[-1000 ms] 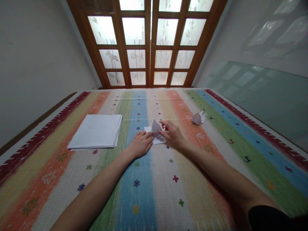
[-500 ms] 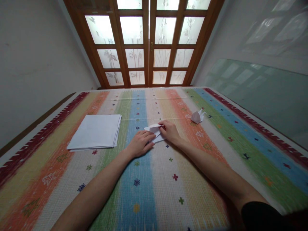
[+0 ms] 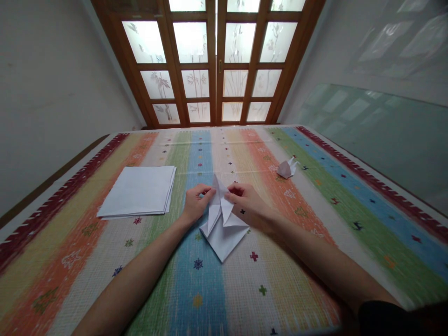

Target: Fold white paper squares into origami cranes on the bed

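A white sheet of folded paper [image 3: 224,238] lies in front of me, its lower point facing me and its upper flaps standing partly raised. My left hand [image 3: 198,200] pinches the left upper flap between thumb and fingers. On the other side, my right hand [image 3: 245,198] is closed on the right upper flap, thumb and index finger together. Between the hands a narrow tip of the paper points away from me. To the right sits a small folded paper crane [image 3: 287,168], apart from both hands.
A stack of white paper sheets [image 3: 138,191] lies to the left of my left hand. Beneath everything is a striped, patterned tablecloth [image 3: 196,303]. Beyond the table's far edge stand wooden doors [image 3: 217,70] with frosted panes, and a glass panel [image 3: 378,135] leans at the right.
The folded paper has been turned and its flaps opened out, with the lower point now showing towards me. Both hands have shifted to grip its two upper sides.
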The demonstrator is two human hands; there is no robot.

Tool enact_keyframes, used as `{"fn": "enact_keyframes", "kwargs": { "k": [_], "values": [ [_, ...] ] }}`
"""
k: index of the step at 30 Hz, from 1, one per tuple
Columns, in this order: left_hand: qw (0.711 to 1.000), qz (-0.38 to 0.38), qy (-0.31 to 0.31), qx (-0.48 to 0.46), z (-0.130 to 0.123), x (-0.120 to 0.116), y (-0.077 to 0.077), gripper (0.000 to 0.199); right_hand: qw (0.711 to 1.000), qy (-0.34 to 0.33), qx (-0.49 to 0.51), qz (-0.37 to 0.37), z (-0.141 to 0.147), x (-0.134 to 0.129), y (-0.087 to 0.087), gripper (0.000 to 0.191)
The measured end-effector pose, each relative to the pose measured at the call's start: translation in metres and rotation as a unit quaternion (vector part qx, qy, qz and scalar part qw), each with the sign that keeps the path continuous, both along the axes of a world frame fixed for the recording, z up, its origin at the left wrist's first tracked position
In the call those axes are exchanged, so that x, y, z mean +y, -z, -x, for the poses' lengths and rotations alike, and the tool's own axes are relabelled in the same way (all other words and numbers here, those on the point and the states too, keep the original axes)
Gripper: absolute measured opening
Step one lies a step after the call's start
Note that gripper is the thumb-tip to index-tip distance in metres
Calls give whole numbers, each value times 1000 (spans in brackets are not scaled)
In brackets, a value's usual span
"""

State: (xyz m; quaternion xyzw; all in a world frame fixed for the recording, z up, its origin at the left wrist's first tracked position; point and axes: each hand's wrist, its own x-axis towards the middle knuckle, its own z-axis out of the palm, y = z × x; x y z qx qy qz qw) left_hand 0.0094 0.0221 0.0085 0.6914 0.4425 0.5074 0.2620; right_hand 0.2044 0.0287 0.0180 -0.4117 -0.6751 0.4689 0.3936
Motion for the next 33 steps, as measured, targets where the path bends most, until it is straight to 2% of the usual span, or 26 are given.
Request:
{"fn": "enact_keyframes", "kwargs": {
  "k": [5, 14, 20, 26, 33],
  "values": [
    [998, 51, -15, -33, -3, -3, -1, 24, 998, 12, 61, 5, 6, -2, -5, 17],
    [1000, 23, 16, -12, -7, -8, -5, 25, 985, 50, 148, 75, 14, -2, -2, 17],
    [999, 2, 28, 22, -6, -9, -7, 28, 985, 50, 143, 81, 13, 0, -1, 19],
    [1000, -5, 25, 0, -5, -9, -9, 21, 980, 96, 156, 72, 17, -5, 1, 18],
    [999, 2, 24, -22, -5, -9, -14, 35, 990, 92, 102, 16, 17, -6, -4, 20]
  ]
}}
